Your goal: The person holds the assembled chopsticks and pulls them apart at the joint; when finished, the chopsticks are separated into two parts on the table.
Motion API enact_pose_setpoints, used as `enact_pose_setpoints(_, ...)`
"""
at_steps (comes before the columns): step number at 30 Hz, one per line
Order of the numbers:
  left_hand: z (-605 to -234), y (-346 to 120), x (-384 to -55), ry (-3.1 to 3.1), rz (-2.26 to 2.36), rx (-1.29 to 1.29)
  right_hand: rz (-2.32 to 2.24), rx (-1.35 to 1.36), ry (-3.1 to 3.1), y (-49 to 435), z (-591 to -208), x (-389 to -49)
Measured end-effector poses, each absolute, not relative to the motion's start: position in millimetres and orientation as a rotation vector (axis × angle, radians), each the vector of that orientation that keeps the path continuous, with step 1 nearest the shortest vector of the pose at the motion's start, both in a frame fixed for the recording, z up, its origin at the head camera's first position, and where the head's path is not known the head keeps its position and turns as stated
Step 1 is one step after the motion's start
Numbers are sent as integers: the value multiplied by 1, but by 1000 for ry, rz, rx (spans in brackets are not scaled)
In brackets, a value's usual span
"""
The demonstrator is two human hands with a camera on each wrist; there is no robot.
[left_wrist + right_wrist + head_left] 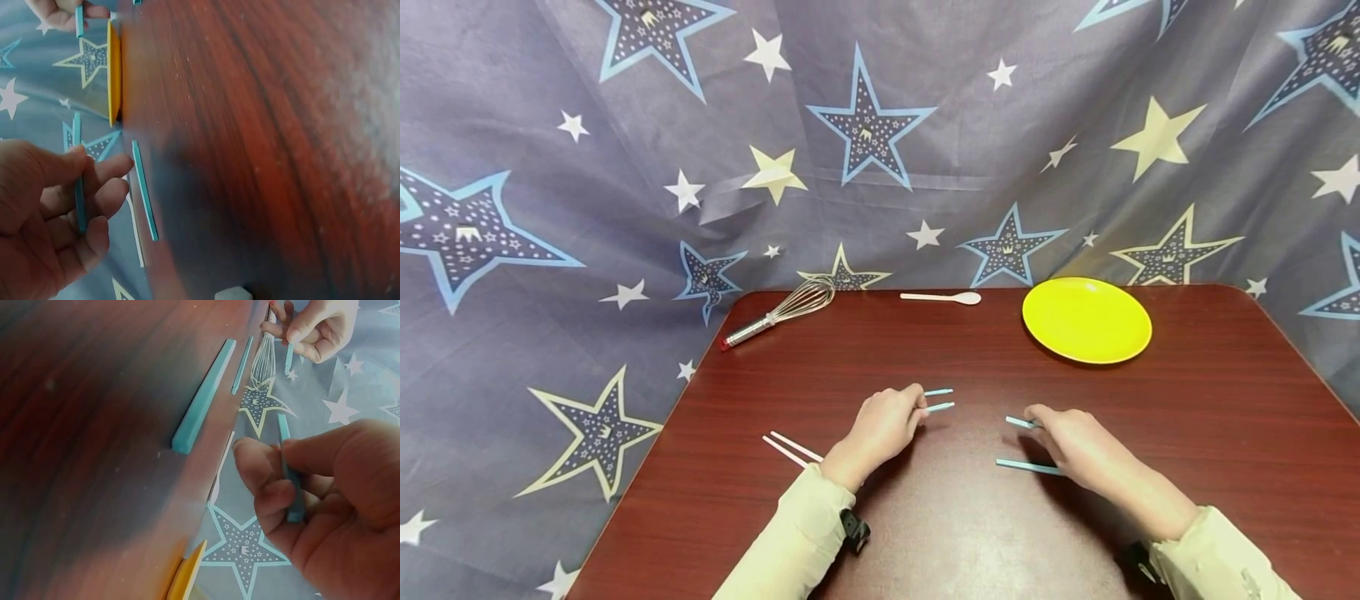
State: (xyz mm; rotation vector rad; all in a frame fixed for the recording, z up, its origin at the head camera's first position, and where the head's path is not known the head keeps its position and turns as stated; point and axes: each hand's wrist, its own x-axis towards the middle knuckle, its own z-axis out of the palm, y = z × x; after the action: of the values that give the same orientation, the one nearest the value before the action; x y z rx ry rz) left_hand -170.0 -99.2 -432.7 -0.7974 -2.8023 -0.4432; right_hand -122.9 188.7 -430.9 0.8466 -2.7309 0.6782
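Observation:
My left hand (889, 421) pinches a short light blue stick (79, 203) between thumb and fingers, just above the table. A second blue stick (145, 190) lies on the wood beside it. To the right, my right hand (1078, 437) pinches another short blue stick (289, 469). Below that hand, a squared blue stick (203, 400) lies on the table, its near part hidden by the hand in the head view. Two thin white sticks (793, 450) like chopsticks lie left of my left wrist, partly covered by it.
A wire whisk (782, 312) lies at the table's back left corner. A white spoon (942, 297) lies along the back edge, and a yellow plate (1086, 321) sits at the back right. A star-patterned cloth (865, 208) hangs behind the dark red table (1240, 400).

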Motion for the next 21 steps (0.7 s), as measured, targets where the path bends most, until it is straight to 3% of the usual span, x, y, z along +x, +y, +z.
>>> enact_pose_setpoints(21,-439,-85,-197,-2866,-292,-609,491,873,-2755,185,-440,-127)
